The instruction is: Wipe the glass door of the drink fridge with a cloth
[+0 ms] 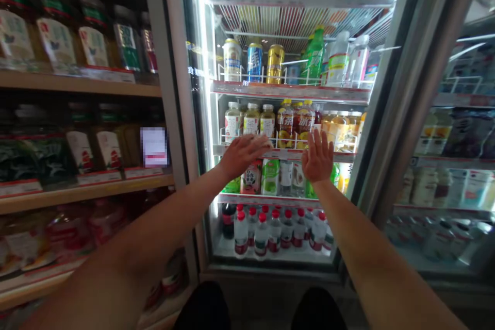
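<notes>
Both my arms reach into an open drinks fridge. My left hand (243,154) is curled at the front rail of the middle shelf (284,153), just below the pale bottles with white labels (251,121); what its fingers hold, if anything, I cannot make out. My right hand (317,157) is held up flat with the fingers spread, palm toward the shelf, in front of the amber bottles with red labels (296,124). It holds nothing. Below my hands stand green and white cartons and bottles (270,178).
The fridge door (390,113) stands open on the right, with another glass-door fridge behind it. Cans (254,63) and green bottles fill the shelf above; red-capped bottles (270,229) line the bottom. Wooden shelves of jars (77,87) stand to the left.
</notes>
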Demonstrator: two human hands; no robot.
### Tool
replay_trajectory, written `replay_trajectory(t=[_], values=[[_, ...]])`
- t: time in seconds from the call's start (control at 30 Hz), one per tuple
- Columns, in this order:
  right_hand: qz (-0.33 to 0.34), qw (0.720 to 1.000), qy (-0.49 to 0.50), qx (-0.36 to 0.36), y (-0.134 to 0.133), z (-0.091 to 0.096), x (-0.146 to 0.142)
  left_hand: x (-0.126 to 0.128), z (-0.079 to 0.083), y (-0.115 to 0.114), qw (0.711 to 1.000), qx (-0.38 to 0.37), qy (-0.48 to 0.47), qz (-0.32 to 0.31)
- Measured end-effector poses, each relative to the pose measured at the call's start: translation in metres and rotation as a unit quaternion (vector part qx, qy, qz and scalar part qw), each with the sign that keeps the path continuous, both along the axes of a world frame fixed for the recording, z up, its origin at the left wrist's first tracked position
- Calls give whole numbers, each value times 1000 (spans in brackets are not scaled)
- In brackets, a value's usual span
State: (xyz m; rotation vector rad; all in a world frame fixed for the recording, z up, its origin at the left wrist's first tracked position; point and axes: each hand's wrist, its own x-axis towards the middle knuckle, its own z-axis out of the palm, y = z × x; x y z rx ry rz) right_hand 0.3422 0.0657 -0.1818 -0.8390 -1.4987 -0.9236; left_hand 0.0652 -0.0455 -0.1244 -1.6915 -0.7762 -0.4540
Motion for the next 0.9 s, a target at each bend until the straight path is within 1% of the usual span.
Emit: replay_trajectory(t=[0.07, 0.1, 0.13, 0.17, 0.23, 0.27, 0.3, 0.33, 0.37, 0.43, 0.47, 0.5, 0.53, 0.57, 0.6, 0.67, 0.7, 0.73, 0.77, 0.8, 0.9], values=[[-1, 1000, 0, 8, 0, 0, 0, -5, -8, -4, 995, -40, 85, -15], [-1, 1000, 0, 9, 0, 0, 0, -8, -6, -5, 993, -53, 105, -15], [0, 1000, 1, 6, 0, 0, 0, -12, -1, -6, 993, -53, 100, -8], [3, 1000, 2, 1, -1, 0, -1, -16, 7, -6, 996, -43, 72, 2], [10, 1000, 3, -9, -1, -1, -1, -22, 24, -6, 1000, -7, -16, 21], [11, 1000, 4, -10, -1, -1, 0, -23, 29, -5, 998, 10, -55, 26], [11, 1000, 5, -11, -1, -1, 0, -23, 30, -5, 996, 21, -82, 27], [10, 1000, 5, -9, -1, -1, 0, -23, 26, -5, 995, 26, -97, 26], [8, 1000, 4, -5, -1, -1, 0, -22, 18, -6, 995, 23, -90, 21], [5, 1000, 3, 2, 0, -1, 0, -23, -2, -8, 1000, -8, -26, 2], [4, 1000, 1, 7, 0, -1, 0, -24, -11, -9, 999, -33, 32, -18], [3, 1000, 0, 13, 0, -1, 0, -26, -16, -10, 995, -51, 74, -30], [2, 1000, -1, 21, 0, -1, 0, -30, -17, -11, 993, -61, 98, -37], [0, 1000, -1, 28, 0, -1, -1, -33, -13, -11, 993, -59, 95, -34], [0, 999, 0, 35, 0, -1, -1, -36, -6, -11, 997, -44, 63, -22], [2, 999, 2, 38, 0, -1, -1, -41, 13, -9, 999, 0, -32, 8], [3, 999, 4, 35, 0, -1, -1, -41, 19, -8, 997, 20, -73, 18], [5, 1000, 5, 29, 0, -1, -1, -40, 22, -8, 994, 34, -99, 21], [7, 1000, 5, 21, 0, -1, -1, -39, 21, -8, 993, 41, -109, 20], [9, 1000, 6, 14, 0, -1, -1, -36, 16, -9, 994, 40, -103, 15], [13, 1000, 6, 9, 1, -1, -1, -31, -8, -13, 1000, -5, -18, -5]])
